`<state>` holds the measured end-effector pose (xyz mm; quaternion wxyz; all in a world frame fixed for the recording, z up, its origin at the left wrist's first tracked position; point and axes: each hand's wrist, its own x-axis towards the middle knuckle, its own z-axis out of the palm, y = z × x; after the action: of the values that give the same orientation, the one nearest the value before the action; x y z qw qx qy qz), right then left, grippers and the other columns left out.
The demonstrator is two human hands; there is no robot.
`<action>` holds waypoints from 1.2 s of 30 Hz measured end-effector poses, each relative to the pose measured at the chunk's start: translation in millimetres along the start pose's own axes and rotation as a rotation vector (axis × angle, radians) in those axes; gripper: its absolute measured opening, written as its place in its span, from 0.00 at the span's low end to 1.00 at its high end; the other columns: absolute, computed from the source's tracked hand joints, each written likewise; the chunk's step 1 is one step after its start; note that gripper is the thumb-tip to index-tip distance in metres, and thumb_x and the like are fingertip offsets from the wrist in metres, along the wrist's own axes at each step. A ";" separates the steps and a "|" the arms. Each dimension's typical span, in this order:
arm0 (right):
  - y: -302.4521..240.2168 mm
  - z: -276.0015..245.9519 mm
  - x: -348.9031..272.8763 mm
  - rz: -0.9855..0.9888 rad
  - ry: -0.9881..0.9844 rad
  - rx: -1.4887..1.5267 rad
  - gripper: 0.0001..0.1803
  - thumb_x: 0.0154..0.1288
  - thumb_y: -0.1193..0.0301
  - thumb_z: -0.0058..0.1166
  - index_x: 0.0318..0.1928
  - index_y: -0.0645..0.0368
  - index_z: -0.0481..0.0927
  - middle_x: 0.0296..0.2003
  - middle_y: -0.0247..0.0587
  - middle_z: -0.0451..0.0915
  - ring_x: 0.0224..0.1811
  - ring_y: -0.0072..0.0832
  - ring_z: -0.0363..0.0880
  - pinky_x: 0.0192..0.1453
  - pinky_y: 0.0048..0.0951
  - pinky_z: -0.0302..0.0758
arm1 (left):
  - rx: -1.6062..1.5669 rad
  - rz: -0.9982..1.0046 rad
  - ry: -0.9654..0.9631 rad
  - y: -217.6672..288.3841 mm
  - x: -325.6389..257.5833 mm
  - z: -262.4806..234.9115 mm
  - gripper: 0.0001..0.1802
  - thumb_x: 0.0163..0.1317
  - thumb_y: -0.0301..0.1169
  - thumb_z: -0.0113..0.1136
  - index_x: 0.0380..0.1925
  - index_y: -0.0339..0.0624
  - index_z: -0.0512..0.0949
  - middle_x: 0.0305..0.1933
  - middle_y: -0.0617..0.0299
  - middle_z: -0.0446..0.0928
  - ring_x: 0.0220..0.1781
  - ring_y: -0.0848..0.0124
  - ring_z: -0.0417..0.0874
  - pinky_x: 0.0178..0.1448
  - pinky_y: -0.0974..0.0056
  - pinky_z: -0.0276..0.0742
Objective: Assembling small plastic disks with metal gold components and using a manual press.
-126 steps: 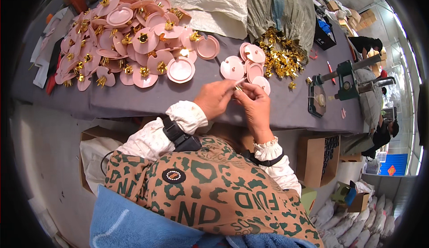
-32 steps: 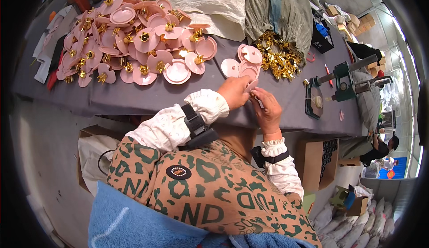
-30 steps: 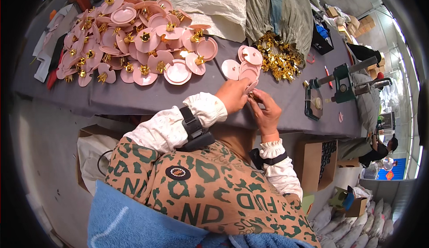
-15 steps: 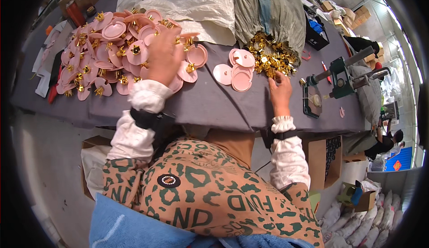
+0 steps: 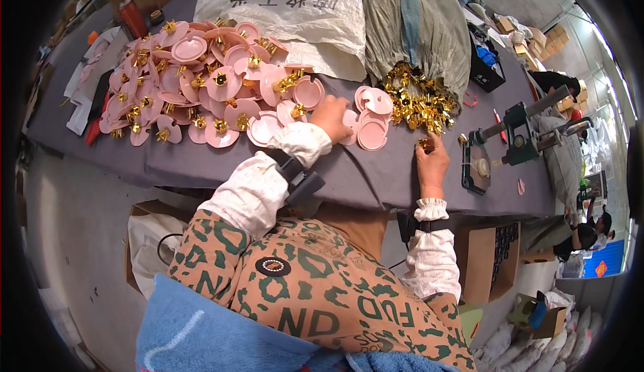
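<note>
My left hand (image 5: 330, 121) is on a flat pink disc (image 5: 349, 128), its fingers closed at the disc's edge; the fingertips are partly hidden. Beside it lie several loose pink discs (image 5: 372, 134), overlapping one another. My right hand (image 5: 432, 165) pinches a small gold metal piece (image 5: 425, 144) just in front of a heap of shiny gold pieces (image 5: 419, 100). To the left spreads a big pile of pink discs (image 5: 221, 85), many with gold pronged pieces fixed on them.
A green hand press (image 5: 515, 137) stands right of my right hand on the grey-covered table (image 5: 322, 187). Behind are a white woven sack (image 5: 288, 30) and a grey-green sack (image 5: 419, 23). A black box (image 5: 484, 63) sits at the back right. An open carton (image 5: 490, 261) is below the table edge.
My left hand has moved right, from the pile to the loose pink disc. My right hand has drawn slightly back from the gold heap, with a gold piece now showing in its fingers.
</note>
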<state>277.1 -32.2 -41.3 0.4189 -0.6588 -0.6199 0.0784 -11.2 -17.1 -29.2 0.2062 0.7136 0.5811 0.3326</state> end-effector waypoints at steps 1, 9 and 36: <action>-12.2 -4.6 -3.5 0.004 0.000 -0.003 0.15 0.53 0.77 0.63 0.44 0.59 0.82 0.38 0.43 0.84 0.38 0.34 0.84 0.45 0.31 0.79 | -0.055 0.008 -0.021 -0.6 -1.2 -5.2 0.28 0.46 0.31 0.73 0.48 0.34 0.76 0.44 0.48 0.79 0.49 0.55 0.81 0.57 0.56 0.75; -119.3 10.5 -50.7 -0.394 -0.157 0.354 0.13 0.53 0.80 0.65 0.42 0.59 0.84 0.40 0.43 0.84 0.43 0.34 0.84 0.48 0.30 0.80 | -0.807 -0.226 -0.212 27.1 -31.4 -22.1 0.19 0.57 0.19 0.60 0.49 0.32 0.71 0.46 0.53 0.81 0.47 0.71 0.82 0.49 0.67 0.80; -57.8 18.9 8.1 -0.108 -0.002 0.160 0.10 0.55 0.76 0.63 0.39 0.61 0.83 0.37 0.44 0.83 0.38 0.34 0.81 0.44 0.31 0.78 | 0.205 0.240 0.765 -1.4 -22.8 -123.6 0.15 0.53 0.23 0.58 0.43 0.39 0.80 0.38 0.52 0.81 0.42 0.54 0.80 0.51 0.55 0.75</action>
<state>223.8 -23.3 -12.4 0.4732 -0.5888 -0.6468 0.1053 -102.8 -50.2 50.2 -0.1372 0.6180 0.5587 0.5358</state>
